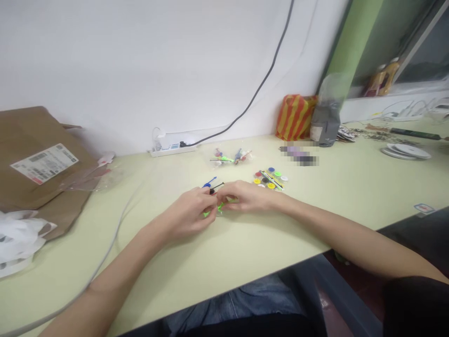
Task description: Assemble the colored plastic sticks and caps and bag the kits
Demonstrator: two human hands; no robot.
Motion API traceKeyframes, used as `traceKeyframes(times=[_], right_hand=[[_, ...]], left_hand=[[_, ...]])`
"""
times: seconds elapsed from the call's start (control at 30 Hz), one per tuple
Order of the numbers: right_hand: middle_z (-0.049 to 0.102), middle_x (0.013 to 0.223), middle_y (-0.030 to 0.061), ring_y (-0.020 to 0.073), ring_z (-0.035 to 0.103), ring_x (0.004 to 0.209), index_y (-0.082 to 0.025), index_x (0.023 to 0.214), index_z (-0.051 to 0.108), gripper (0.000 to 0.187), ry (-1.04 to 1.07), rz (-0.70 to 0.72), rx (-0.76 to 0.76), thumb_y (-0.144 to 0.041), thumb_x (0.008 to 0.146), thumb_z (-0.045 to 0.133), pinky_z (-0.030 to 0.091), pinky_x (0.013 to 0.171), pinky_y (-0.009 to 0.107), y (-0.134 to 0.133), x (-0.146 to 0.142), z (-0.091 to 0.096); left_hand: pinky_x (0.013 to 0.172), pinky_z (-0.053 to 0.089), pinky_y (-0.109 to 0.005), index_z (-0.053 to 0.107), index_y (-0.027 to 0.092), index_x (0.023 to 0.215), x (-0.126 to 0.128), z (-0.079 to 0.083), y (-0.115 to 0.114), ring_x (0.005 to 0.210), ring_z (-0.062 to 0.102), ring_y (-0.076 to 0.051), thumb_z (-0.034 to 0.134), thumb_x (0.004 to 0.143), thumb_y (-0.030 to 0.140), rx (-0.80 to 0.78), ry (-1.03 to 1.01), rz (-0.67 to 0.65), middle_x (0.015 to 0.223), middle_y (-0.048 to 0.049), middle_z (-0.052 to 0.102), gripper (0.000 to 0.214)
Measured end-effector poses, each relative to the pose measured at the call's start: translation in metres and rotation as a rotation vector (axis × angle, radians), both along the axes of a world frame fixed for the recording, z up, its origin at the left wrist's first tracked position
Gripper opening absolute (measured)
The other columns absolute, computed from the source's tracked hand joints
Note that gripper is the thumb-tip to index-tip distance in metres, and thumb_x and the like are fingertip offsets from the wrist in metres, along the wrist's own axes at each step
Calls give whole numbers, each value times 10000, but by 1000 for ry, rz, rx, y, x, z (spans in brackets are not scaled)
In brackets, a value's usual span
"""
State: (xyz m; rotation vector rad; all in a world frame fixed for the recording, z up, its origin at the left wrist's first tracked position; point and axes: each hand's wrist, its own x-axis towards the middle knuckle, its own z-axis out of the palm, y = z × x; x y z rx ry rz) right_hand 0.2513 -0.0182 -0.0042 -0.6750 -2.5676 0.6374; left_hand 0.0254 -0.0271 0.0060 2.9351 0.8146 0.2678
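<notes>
Going left to right: the brown paper bag (38,159) and the white plastic bag (17,243) are sitting way off at the left edge of the table (210,262), well apart from where I'm working, I guess just so they're out of my way. The power strip (171,149) is lying back against the wall. In the middle, my left hand (191,213) is curling shut, pinching one end of a little green piece (219,207) low over the table. I'm holding it down there so my wrists can rest and the fiddly bit stays steady. A thin black-tipped stick (216,188) is poking out above my fingertips, slanting up and away to the right, with a small blue piece (209,182) just beside it pointing roughly the same way. The green piece is running more or less left to right between my hands, but most of it is hidden, so I can't tell which end is the front. My right hand (245,196) is closing over its other end, fingers tucked in. The paint pots (270,179) are sitting just past that hand, near enough to grab, and the striped bag (294,117) is standing back by the wall.
</notes>
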Motion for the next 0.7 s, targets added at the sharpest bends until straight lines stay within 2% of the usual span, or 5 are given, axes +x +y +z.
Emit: traceKeyframes(times=[0.13, 0.27, 0.43, 0.53, 0.7], right_hand=[[681, 975, 80, 212, 569, 963, -169, 1023, 670, 115, -9, -24, 186, -214, 952, 591, 414, 836, 314, 5, 0, -2], [672, 904, 88, 197, 566, 844, -161, 923, 684, 193, -125, -274, 337, -243, 995, 525, 374, 759, 298, 18, 21, 8], [702, 849, 49, 160, 571, 727, -181, 875, 702, 105, -361, -527, 213, -178, 898, 599, 322, 638, 265, 33, 55, 28], [723, 861, 51, 162, 592, 743, -178, 856, 715, 117, -435, -555, 128, -135, 844, 606, 345, 632, 259, 38, 66, 30], [736, 881, 52, 164, 626, 762, -170, 851, 721, 107, -436, -495, -1, -153, 818, 621, 387, 637, 251, 44, 74, 25]], left_hand=[[635, 344, -309, 370, 202, 647, 0, -2, 0, 668, 448, -169, 464, 886, 181, 12, 23, 9, 650, -11, 462, 257], [660, 353, -323, 398, 208, 675, 3, -1, 0, 687, 470, -181, 474, 895, 193, 83, 42, 11, 655, -9, 491, 233], [767, 399, -352, 569, 202, 982, 3, -2, 1, 872, 546, -214, 486, 964, 298, 141, 6, 35, 908, -45, 613, 129], [822, 399, -370, 603, 231, 1125, 3, -7, 5, 982, 544, -230, 443, 1002, 275, 155, 49, -19, 1036, -56, 626, 206], [800, 393, -381, 647, 217, 1066, 0, -8, 10, 953, 530, -238, 436, 997, 225, 215, 65, 5, 973, -62, 622, 222]])
